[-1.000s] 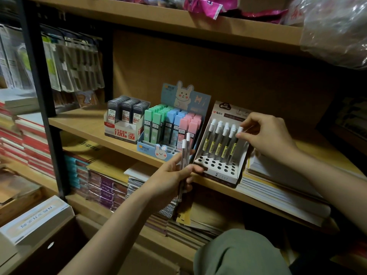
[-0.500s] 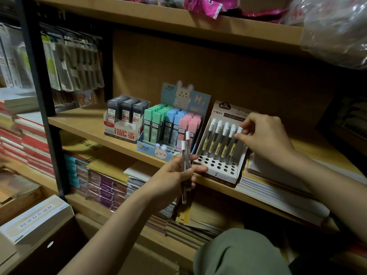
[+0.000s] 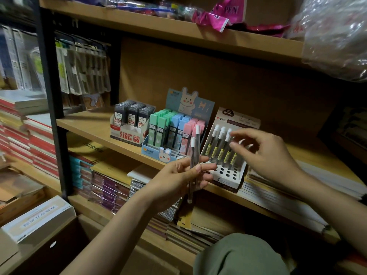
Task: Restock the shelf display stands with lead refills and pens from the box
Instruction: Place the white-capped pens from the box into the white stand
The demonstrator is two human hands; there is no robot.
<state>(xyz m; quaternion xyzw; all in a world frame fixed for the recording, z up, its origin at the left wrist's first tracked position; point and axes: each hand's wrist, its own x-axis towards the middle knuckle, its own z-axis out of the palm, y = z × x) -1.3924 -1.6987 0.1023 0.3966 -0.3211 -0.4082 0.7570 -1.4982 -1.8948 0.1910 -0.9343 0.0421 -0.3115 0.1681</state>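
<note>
From the head camera, the landmark is the white perforated display stand (image 3: 226, 171) on the middle wooden shelf (image 3: 89, 124). Four or five clear lead-refill tubes (image 3: 217, 144) with white caps stand in its rear holes, the rightmost partly hidden behind the right hand (image 3: 264, 153). That hand hangs just in front of the stand's tubes, fingers spread and loosely bent, blurred, holding nothing that can be made out. Just left of the stand and in front of it, the left hand (image 3: 182, 179) pinches two or three clear white-capped tubes (image 3: 193, 155) upright between thumb and fingers; their exact number is hard to tell. Left of the stand sits the pastel bunny refill display (image 3: 172, 133), then a box of dark refill cases (image 3: 131, 120). A white box (image 3: 37, 219) lies far below-left of the stand, cut off by the frame edge.
</note>
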